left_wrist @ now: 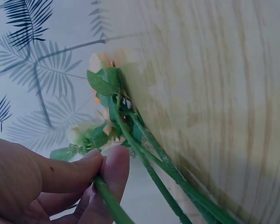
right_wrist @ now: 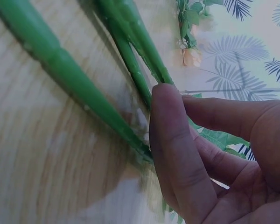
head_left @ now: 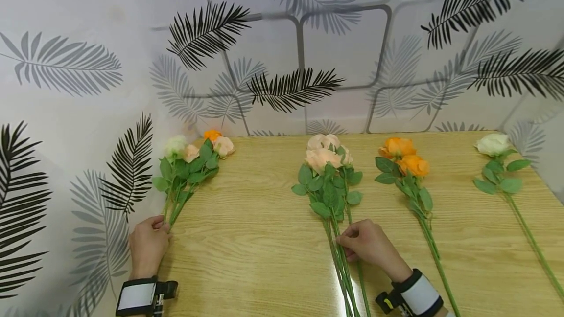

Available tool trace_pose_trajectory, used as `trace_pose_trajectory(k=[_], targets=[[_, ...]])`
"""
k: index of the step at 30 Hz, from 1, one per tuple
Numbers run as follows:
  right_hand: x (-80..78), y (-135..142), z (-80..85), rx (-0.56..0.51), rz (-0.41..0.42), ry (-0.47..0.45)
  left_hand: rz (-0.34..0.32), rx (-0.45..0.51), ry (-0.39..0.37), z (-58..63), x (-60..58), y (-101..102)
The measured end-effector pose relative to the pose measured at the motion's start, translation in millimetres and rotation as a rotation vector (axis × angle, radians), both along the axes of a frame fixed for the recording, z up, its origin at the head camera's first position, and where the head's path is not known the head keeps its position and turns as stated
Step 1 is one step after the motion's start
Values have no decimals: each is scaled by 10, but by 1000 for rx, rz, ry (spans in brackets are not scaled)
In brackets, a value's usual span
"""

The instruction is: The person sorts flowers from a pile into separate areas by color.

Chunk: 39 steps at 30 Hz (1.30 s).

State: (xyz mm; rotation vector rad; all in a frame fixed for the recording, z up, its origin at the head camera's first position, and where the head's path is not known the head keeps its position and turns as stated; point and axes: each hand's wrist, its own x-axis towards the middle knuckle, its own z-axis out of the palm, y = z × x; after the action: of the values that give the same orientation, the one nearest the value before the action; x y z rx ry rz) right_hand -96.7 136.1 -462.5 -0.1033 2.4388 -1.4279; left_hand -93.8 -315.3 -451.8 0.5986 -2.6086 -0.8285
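At the table's left edge, my left hand (head_left: 149,243) pinches a green rose stem (left_wrist: 111,203) between thumb and finger. Other stems (left_wrist: 151,175) of that mixed bunch lie beside it on the table. The bunch carries a white rose (head_left: 176,146), peach roses (head_left: 223,146) and an orange rose (head_left: 212,135) above green leaves. In the middle, my right hand (head_left: 370,244) pinches a stem (right_wrist: 151,58) of the peach rose bunch (head_left: 323,159). Another stem (right_wrist: 84,88) runs past its fingertips in the right wrist view. The fingers partly hide the gripped stems.
Right of my right hand lie orange roses (head_left: 413,165) on long stems. A single white rose (head_left: 492,144) lies near the right edge of the wooden table (head_left: 246,219). A wall with printed leaves (head_left: 273,53) borders the table at the back and left.
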Motion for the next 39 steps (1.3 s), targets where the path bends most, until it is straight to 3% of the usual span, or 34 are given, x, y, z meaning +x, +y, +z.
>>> trace_pose_trajectory(k=[11,20,29,39], targets=[[4,-11,8,6,-7,18,-32,131,-66,158,26,152],[13,-17,32,38,-66,20,-91,146,-66,289,50,247],[69,-25,119,88,-92,84,-171,174,-41,377,77,356],[60,-32,198,95,-140,135,-249,385,-64,468,117,542]])
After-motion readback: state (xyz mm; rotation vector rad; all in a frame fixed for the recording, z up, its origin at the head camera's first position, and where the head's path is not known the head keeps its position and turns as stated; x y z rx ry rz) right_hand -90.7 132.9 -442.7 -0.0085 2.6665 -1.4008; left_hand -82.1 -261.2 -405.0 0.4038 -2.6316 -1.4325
